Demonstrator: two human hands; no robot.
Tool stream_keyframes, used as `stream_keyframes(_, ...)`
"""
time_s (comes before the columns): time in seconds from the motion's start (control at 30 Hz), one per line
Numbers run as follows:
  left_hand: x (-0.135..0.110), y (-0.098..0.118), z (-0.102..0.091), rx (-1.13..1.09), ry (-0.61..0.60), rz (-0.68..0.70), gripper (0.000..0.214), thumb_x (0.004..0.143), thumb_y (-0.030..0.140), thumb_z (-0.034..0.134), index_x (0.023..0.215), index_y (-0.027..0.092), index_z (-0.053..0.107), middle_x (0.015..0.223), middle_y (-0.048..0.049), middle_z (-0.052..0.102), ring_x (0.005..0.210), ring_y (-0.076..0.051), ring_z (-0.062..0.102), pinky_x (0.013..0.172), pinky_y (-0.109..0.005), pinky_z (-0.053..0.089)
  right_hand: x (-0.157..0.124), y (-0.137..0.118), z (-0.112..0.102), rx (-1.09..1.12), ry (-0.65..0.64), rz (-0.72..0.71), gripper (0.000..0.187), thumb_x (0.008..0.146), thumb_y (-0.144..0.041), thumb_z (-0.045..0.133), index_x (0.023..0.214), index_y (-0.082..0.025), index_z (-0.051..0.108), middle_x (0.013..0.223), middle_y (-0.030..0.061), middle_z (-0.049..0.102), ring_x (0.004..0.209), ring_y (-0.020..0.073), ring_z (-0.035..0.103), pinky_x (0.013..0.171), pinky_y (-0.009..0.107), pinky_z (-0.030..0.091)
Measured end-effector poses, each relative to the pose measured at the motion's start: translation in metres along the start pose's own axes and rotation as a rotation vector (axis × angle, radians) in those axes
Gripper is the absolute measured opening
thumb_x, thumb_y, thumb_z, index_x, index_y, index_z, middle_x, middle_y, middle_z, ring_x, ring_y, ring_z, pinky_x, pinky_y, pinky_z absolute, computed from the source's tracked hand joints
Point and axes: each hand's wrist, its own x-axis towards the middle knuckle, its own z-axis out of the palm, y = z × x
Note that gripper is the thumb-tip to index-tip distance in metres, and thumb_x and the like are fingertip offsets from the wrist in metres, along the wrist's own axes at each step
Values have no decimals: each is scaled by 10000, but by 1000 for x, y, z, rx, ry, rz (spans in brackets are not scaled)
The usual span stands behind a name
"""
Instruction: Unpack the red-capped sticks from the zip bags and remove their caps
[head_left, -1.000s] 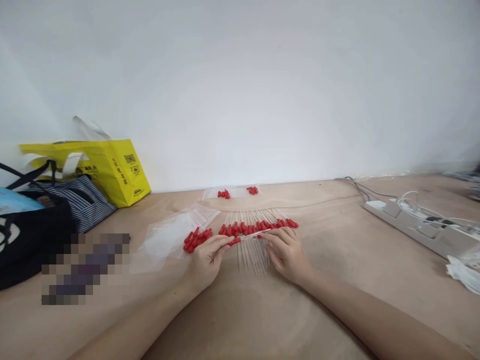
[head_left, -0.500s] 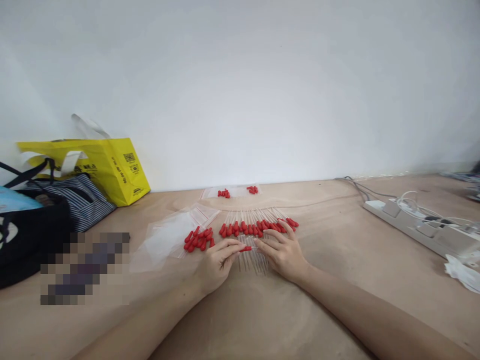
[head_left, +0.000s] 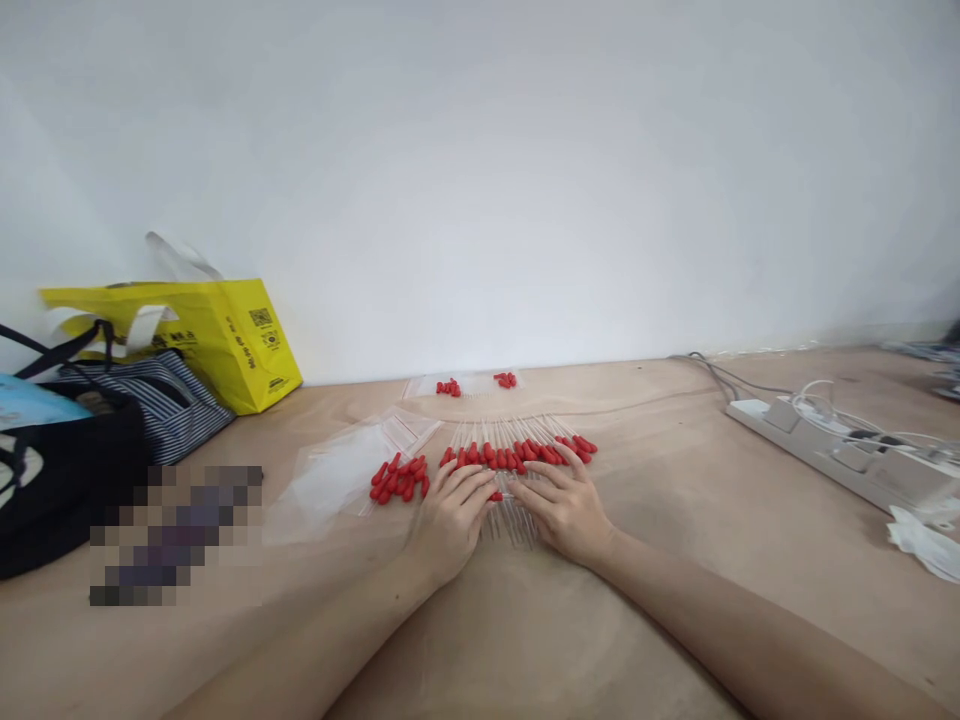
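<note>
Between my hands is a red rubber dropper bulb [head_left: 496, 496], mostly covered by the fingers of my left hand [head_left: 450, 510], which are closed around it. My right hand [head_left: 568, 508] faces it with fingers pinched on a clear glass tube that meets the bulb's end. Below the fingers lie several loose glass tubes [head_left: 514, 525] on the table. Just beyond stretches a row of droppers [head_left: 520, 455], red bulbs towards me and thin tubes pointing to the wall. Left of my left hand sits a pile of loose red bulbs [head_left: 397, 478].
Clear zip bags [head_left: 330, 475] lie to the left, and another bag [head_left: 472, 383] with red bulbs is near the wall. A yellow bag [head_left: 255, 345], a striped pouch [head_left: 184, 400] and a black bag [head_left: 75, 480] stand at left. A power strip [head_left: 795, 440] with cables is at right.
My left hand has shifted slightly right and its fingers now reach further over the red bulb, covering more of it. My right hand has hardly moved.
</note>
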Motion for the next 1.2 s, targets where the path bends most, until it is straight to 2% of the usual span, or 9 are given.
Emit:
stream_keyframes(0.17, 1, 1, -1, 32, 10, 30, 241, 842, 160, 401, 976, 199, 598, 1033, -48, 638, 1003, -201, 539, 934, -442, 343, 4, -2, 1, -23, 34, -10, 168, 826, -226, 500, 954, -232, 609, 822, -2, 691, 933, 184, 564, 998, 464, 194)
stream_keyframes(0.3, 2, 2, 0, 51, -18, 18, 227, 846, 195, 419, 996, 193, 590, 1082, -55, 619, 1044, -214, 521, 969, -466, 291, 4, -2, 1, -17, 32, -19, 152, 835, -209, 484, 926, -225, 604, 813, -3, 692, 954, 176, 559, 1005, 456, 187)
stream_keyframes(0.57, 1, 2, -11, -27, -60, 45, 206, 820, 139, 425, 866, 215, 611, 933, -3, 678, 990, -220, 558, 967, -511, 214, 2, -3, -4, -33, -34, -43, 156, 828, -140, 456, 777, -205, 589, 712, -11, 682, 1037, 175, 526, 1026, 465, 120)
stream_keyframes(0.77, -1, 4, -10, -92, -56, 15, 262, 788, 86, 376, 842, 210, 600, 898, -4, 679, 987, -203, 554, 986, -500, 156, 3, -4, -1, -36, 47, -75, 141, 831, -168, 468, 751, -197, 580, 645, -27, 668, 1014, 167, 542, 1030, 453, 110)
stream_keyframes(0.93, -4, -1, -11, -98, -79, 2, 312, 748, 35, 338, 851, 202, 580, 946, -15, 663, 1033, -208, 529, 972, -486, 207, 0, 0, -2, -36, 75, -54, 143, 831, -170, 468, 757, -200, 587, 657, -28, 669, 1006, 161, 542, 1007, 428, 165)
stream_keyframes(1.03, -11, -12, -15, -42, -41, -78, 277, 786, 57, 344, 826, 202, 577, 940, -22, 654, 999, -207, 542, 928, -464, 294, -4, 9, -7, -68, 126, 30, 139, 834, -202, 473, 790, -207, 604, 683, -21, 671, 877, 160, 585, 921, 386, 278)
stream_keyframes(1.1, -14, -17, -16, -24, 4, -126, 217, 828, 128, 379, 833, 204, 582, 908, -37, 634, 926, -195, 558, 851, -401, 384, -7, 14, -11, -101, 112, 89, 155, 845, -235, 461, 861, -215, 613, 673, -14, 659, 711, 136, 591, 759, 309, 368)
stream_keyframes(1.2, -16, -20, -16, -80, 43, -178, 191, 851, 207, 398, 885, 190, 586, 820, -48, 563, 780, -152, 552, 696, -280, 458, -11, 17, -15, -139, -5, 214, 225, 863, -262, 407, 956, -201, 602, 687, 15, 625, 563, 113, 547, 501, 235, 334)
